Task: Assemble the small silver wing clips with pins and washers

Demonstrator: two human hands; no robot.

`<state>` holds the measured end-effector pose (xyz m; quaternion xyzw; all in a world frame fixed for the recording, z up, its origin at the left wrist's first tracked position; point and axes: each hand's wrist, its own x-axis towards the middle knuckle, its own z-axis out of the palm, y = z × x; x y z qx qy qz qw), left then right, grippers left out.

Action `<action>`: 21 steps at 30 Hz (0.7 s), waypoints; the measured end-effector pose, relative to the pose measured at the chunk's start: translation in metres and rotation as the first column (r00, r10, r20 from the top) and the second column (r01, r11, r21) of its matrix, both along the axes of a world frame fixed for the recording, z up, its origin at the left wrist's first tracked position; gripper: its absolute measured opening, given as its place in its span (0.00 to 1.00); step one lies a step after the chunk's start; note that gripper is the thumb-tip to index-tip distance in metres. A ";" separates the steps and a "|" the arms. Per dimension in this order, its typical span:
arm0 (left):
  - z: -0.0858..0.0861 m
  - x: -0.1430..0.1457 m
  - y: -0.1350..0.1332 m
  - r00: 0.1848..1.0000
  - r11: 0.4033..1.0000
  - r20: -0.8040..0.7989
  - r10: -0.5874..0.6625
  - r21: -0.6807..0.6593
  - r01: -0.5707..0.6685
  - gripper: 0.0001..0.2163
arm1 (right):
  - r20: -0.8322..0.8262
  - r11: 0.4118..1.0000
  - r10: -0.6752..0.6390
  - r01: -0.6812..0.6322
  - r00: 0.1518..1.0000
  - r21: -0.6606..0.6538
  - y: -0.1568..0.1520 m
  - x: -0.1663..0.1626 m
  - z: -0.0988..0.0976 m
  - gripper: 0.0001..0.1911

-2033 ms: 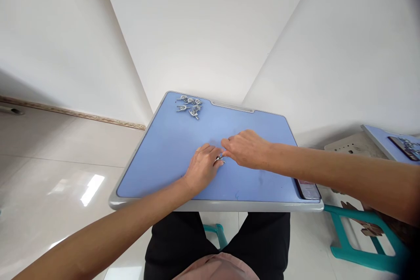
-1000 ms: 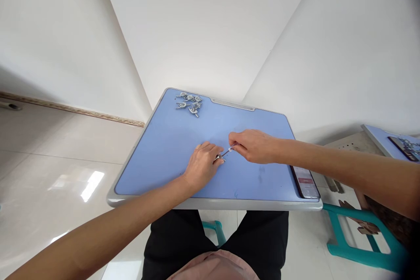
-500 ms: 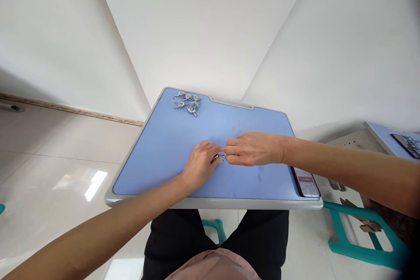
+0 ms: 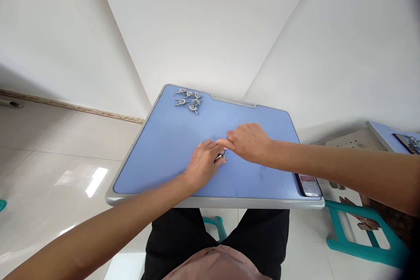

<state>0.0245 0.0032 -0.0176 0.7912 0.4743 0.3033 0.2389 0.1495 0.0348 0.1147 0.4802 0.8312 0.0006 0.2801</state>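
Left fingers (image 4: pixel 211 146) pinching metal part (image 4: pixel 221 156), right hand (image 4: pixel 250 142) curled

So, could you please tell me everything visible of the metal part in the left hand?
The metal part is small, silvery and shiny, with dark patches. It is pinched in the left hand, low over the desk; contact there is unclear. A thin rod from the right hand appears to meet it. The grip hides its full shape; tilt is hard to judge.

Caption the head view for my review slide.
Left hand holds a metal piece at a blue desk, right hand close by, similar pieces beyond.
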 end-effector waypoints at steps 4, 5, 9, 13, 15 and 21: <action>0.004 -0.001 0.000 1.000 1.000 -0.005 -0.017 -0.020 0.017 0.08 | -0.073 0.982 -0.184 0.186 0.980 0.020 -0.001 0.009 0.002 0.27; 0.004 -0.001 0.000 1.000 1.000 -0.008 -0.022 -0.017 0.022 0.08 | -0.131 0.982 -0.185 0.189 0.974 0.015 -0.003 0.014 0.001 0.25; 0.002 -0.001 0.001 1.000 1.000 -0.013 -0.025 0.009 0.025 0.08 | -0.476 0.986 -0.168 0.136 0.864 -0.101 -0.009 0.028 -0.009 0.16; 0.001 -0.002 0.001 1.000 1.000 -0.012 -0.021 0.001 0.021 0.06 | -0.671 0.926 -0.371 0.201 0.642 -0.319 -0.009 0.035 -0.019 0.12; 0.002 -0.002 0.001 1.000 1.000 -0.015 -0.020 -0.011 0.020 0.05 | -0.688 0.872 -0.479 0.205 0.545 -0.445 -0.009 0.039 -0.019 0.12; 0.004 -0.003 0.001 0.999 0.999 0.027 -0.042 -0.032 0.043 0.10 | -0.709 0.855 -0.487 0.115 0.510 -0.505 -0.013 0.055 -0.020 0.13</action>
